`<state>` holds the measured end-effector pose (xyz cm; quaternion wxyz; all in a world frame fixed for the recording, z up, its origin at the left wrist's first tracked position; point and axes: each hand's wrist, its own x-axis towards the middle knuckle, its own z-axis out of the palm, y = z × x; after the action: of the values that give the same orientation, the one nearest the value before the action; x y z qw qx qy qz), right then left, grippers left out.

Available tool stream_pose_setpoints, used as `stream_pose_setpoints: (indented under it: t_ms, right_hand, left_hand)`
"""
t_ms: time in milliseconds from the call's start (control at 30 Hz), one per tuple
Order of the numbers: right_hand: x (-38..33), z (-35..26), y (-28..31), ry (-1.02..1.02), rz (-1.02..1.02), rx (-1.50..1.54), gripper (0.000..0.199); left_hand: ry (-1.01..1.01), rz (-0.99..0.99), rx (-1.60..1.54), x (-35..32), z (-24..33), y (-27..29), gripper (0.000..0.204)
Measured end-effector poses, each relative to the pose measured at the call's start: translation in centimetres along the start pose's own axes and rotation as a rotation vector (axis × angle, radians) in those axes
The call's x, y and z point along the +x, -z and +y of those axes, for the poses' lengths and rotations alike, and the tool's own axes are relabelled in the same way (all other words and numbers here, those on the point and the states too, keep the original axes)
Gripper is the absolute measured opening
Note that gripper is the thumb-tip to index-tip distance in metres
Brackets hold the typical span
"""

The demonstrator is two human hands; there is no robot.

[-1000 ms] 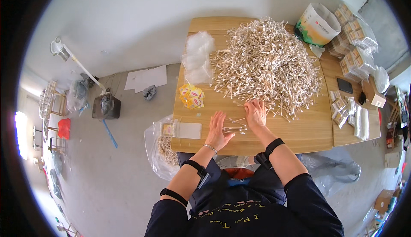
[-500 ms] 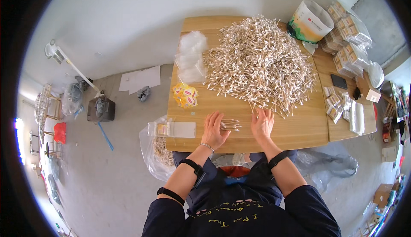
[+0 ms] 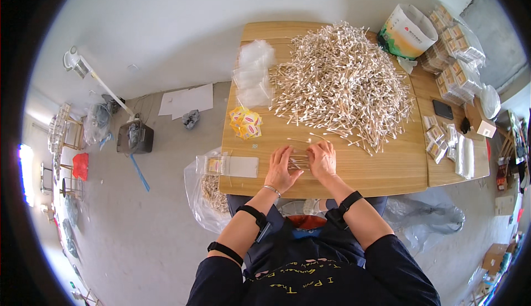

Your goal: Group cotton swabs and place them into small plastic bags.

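Note:
Near the table's front edge, a small bundle of cotton swabs (image 3: 298, 163) lies sideways between my hands. My left hand (image 3: 281, 172) curls round its left end. At the other end, the fingers of my right hand (image 3: 322, 160) close on the swab tips. A loose swab (image 3: 299, 140) rests just beyond my fingers. Behind them rises a big heap of cotton swabs (image 3: 343, 85). To the left are clear plastic bags (image 3: 254, 79), yellow printed labels (image 3: 245, 123), and a clear packet of swabs (image 3: 214, 165) with a white flap (image 3: 243, 166).
A white-and-green tub (image 3: 407, 35) stands at the back right beside wrapped stacks of packs (image 3: 459, 43). A dark phone (image 3: 442, 108), small packs (image 3: 436, 140) and an open carton (image 3: 480, 119) lie on the right-hand table. Below the left edge hangs a clear bag of swabs (image 3: 211, 192).
My right hand has come left from the heap's front edge to the bundle. A loose swab now lies beyond my fingers. The view has shifted slightly.

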<state>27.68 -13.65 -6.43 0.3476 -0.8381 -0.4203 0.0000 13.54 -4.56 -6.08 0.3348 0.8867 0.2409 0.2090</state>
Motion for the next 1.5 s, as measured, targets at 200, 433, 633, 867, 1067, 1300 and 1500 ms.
stream_pose_setpoints:
  t_ms: [200,433,633,867,1067,1300,1500]
  right_hand:
    - [1.2,0.6,0.3,0.095,-0.094,0.071,0.008]
    - [2.4,2.4,2.3,-0.042,0.146,-0.13,0.014]
    - [0.0,-0.7,1.1,0.166,-0.05,-0.009,0.019]
    - [-2.4,-0.3,0.7,0.067,0.002,0.108,0.025]
    - [-3.2,0.2,0.5,-0.024,0.135,0.406,0.036]
    - [-2.4,-2.4,-2.2,-0.069,0.107,0.722,0.036]
    - [-2.3,-2.1,-0.7,0.037,0.055,0.338,0.044]
  left_hand:
    - [-0.03,0.046,0.01,0.1,-0.2,-0.1,0.082]
    - [0.03,0.024,-0.001,0.1,-0.1,0.0,0.088]
    - [0.03,0.095,0.03,0.2,0.0,-0.3,0.097]
    - [0.047,0.009,0.137,1.0,0.1,0.3,0.095]
    - [0.058,-0.098,0.145,0.7,0.3,1.2,0.079]
    - [-0.11,0.025,-0.014,0.0,-0.7,-1.1,0.066]
    - [0.049,0.168,-0.33,-0.3,-1.4,-0.1,0.052]
